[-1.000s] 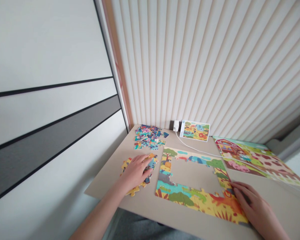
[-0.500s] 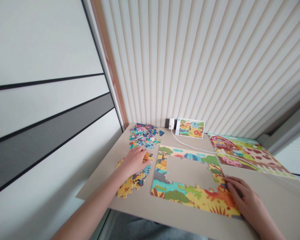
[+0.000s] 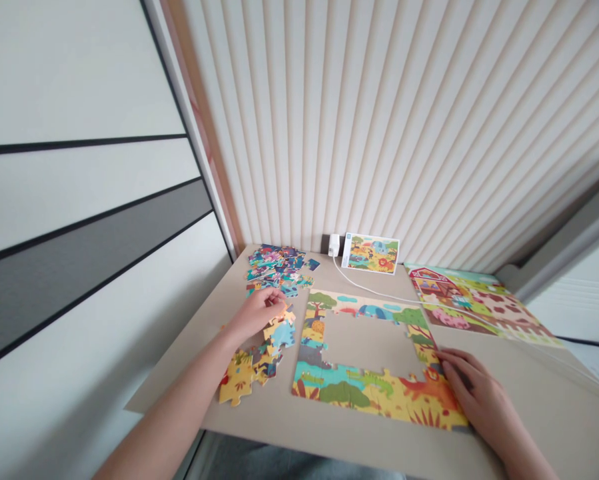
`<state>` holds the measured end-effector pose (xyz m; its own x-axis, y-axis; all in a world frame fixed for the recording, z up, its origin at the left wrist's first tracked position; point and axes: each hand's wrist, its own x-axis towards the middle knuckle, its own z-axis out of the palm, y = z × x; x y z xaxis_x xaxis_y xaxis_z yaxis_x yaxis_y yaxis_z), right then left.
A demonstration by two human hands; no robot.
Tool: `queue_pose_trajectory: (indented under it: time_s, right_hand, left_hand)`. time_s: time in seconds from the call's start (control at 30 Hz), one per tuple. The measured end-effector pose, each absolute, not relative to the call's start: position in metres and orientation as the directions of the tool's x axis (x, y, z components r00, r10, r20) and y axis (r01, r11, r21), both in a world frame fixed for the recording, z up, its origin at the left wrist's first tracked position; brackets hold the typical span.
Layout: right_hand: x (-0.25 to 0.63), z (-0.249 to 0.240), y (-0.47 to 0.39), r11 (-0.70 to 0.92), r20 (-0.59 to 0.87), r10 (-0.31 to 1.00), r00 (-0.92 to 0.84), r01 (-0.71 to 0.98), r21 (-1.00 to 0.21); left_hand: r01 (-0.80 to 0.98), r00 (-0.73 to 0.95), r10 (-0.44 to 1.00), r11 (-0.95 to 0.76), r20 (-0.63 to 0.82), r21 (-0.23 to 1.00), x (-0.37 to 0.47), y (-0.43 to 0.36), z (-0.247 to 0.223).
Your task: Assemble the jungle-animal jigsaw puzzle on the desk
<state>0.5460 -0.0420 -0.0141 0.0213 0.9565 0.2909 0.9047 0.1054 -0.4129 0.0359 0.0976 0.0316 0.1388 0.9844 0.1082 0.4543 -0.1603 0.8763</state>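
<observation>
A jigsaw frame [image 3: 349, 393] with trees, a crocodile and a lion lies on the table, its middle open to bare tabletop. My left hand [image 3: 262, 310] is over the loose yellow and blue pieces [image 3: 242, 379] left of the frame, fingers curled and pinched; what they grip, perhaps a piece edge, is too small to make out. My right hand [image 3: 472, 383] rests at the frame's right edge, fingers apart, fingertips touching the border and holding nothing. A picture card [image 3: 372, 254] of the same animal scene leans against the pleated wall.
Purple and blue pieces [image 3: 279, 263] are heaped at the back left. A finished farm puzzle [image 3: 479, 303] lies at the back right. From a white plug [image 3: 334, 245], a cable [image 3: 379, 294] runs rightward across the table and farm puzzle. A white cabinet wall [image 3: 79, 307] stands left.
My left hand has drawn its fingers together and lifted slightly over the pieces, uncovering more blue ones. The whole view has shifted a little. My right hand stays by the frame.
</observation>
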Motion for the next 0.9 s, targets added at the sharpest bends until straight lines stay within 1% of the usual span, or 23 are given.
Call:
queue_pose_trajectory:
  time_s: [0.17, 0.27, 0.33, 0.4, 0.47, 0.5, 0.57, 0.67, 0.73, 0.77, 0.83, 0.9]
  right_hand:
    - [0.543, -0.011, -0.042, 0.120, 0.317, 0.948, 0.019, 0.903, -0.413]
    - [0.539, -0.004, -0.045, 0.090, 0.368, 0.926, 0.083, 0.898, -0.430]
    - [0.532, 0.006, -0.045, 0.051, 0.434, 0.884, 0.174, 0.887, -0.459]
    - [0.517, 0.020, -0.044, 0.020, 0.457, 0.852, 0.254, 0.857, -0.515]
    - [0.494, 0.037, -0.040, 0.020, 0.384, 0.884, 0.266, 0.800, -0.600]
    - [0.479, 0.046, -0.036, 0.045, 0.333, 0.914, 0.230, 0.760, -0.648]
    - [0.446, 0.062, -0.027, 0.102, 0.227, 0.970, 0.091, 0.695, -0.712]
    - [0.397, 0.075, -0.011, 0.176, 0.142, 0.984, -0.104, 0.654, -0.736]
    - [0.370, 0.077, 0.001, 0.187, 0.095, 0.979, -0.180, 0.613, -0.768]
    - [0.359, 0.075, 0.007, 0.184, 0.063, 0.973, -0.222, 0.578, -0.795]
    - [0.342, 0.070, 0.018, 0.158, 0.015, 0.955, -0.295, 0.467, -0.870]
    - [0.333, 0.064, 0.029, 0.094, -0.016, 0.955, -0.295, 0.354, -0.930]
  left_hand:
    - [0.285, 0.010, 0.992, -0.121, 0.123, 0.951, 0.032, 0.095, 0.044]
    - [0.171, -0.018, 0.988, -0.149, 0.154, 0.974, 0.037, 0.092, 0.051]
    - [0.099, 0.006, 0.985, -0.172, 0.172, 0.980, 0.044, 0.089, 0.055]
    - [0.038, 0.064, 0.982, -0.181, 0.178, 0.983, 0.054, 0.084, 0.056]
    - [-0.007, 0.143, 0.975, -0.173, 0.172, 0.985, 0.065, 0.079, 0.056]
    - [-0.022, 0.186, 0.969, -0.164, 0.166, 0.986, 0.071, 0.076, 0.056]
    - [-0.039, 0.269, 0.952, -0.143, 0.148, 0.989, 0.083, 0.067, 0.054]
    - [-0.036, 0.375, 0.920, -0.111, 0.117, 0.993, 0.098, 0.050, 0.050]
    - [-0.030, 0.424, 0.900, -0.101, 0.104, 0.994, 0.106, 0.039, 0.046]
    - [-0.021, 0.438, 0.892, -0.113, 0.111, 0.993, 0.109, 0.035, 0.044]
    - [0.039, 0.440, 0.882, -0.207, 0.169, 0.977, 0.113, 0.029, 0.040]
    - [0.132, 0.421, 0.872, -0.331, 0.250, 0.934, 0.113, 0.029, 0.036]
